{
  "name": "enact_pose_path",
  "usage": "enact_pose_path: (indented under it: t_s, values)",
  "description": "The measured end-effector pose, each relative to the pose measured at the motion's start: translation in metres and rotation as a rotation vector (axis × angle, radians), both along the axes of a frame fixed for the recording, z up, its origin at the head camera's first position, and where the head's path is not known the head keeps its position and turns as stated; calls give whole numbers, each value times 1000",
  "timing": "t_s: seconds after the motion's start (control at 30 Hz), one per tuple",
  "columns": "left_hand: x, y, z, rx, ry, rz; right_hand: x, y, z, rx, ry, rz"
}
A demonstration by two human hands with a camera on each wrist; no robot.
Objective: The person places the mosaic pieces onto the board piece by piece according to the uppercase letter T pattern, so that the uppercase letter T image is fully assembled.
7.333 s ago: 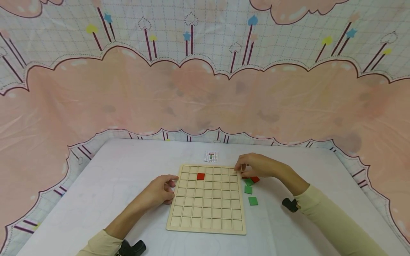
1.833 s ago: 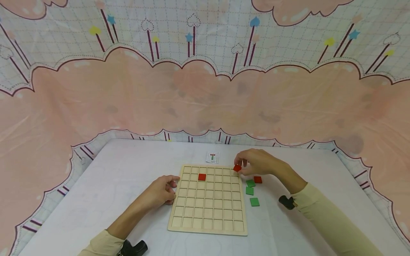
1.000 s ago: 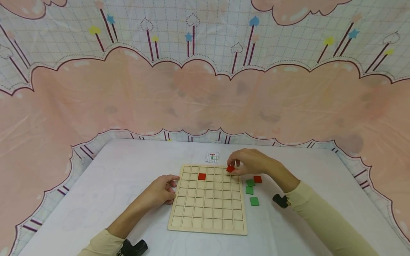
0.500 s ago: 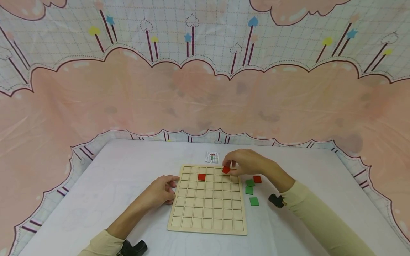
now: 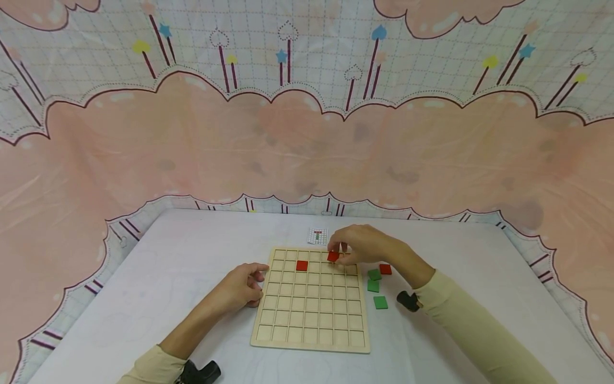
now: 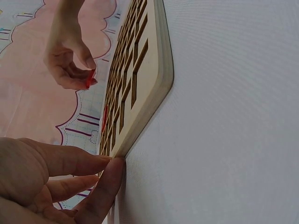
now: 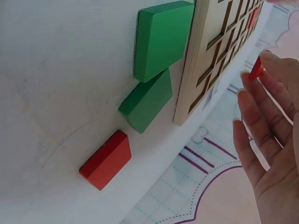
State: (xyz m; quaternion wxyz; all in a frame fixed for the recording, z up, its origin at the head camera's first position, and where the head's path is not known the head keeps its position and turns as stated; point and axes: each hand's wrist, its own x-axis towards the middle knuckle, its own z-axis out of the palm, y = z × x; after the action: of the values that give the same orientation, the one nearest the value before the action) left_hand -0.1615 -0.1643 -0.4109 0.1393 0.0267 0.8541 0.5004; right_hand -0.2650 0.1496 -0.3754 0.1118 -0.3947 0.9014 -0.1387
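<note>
A wooden grid board [image 5: 312, 304] lies flat on the table, with one red tile [image 5: 301, 265] sitting in a cell near its far left. At the board's left edge, my left hand [image 5: 238, 285] grips the rim between thumb and fingers, as the left wrist view shows at the board edge [image 6: 135, 140]. Over the far right part of the board, my right hand [image 5: 362, 244] pinches a second red tile [image 5: 333, 256] between thumb and fingertips. In the right wrist view this held tile [image 7: 256, 69] is tilted, raised above the grid.
Right of the board lie several loose tiles: a red tile [image 5: 385, 269] and green tiles [image 5: 380, 302], two of them touching. A small printed pattern card [image 5: 317, 236] lies beyond the board's far edge. A patterned cloth [image 5: 307, 154] hangs behind the white table [image 5: 192, 240].
My right hand has picked up a red tile from beside the board and carried it left over the board's far rows. The left hand has stayed at the left edge.
</note>
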Motion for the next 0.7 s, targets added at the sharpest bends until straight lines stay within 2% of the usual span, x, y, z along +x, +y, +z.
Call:
enact_pose_path:
  t_s: [0.7]
  values:
    - [-1, 0, -1, -10, 5, 6, -3, -16, -8, 0, 9, 60]
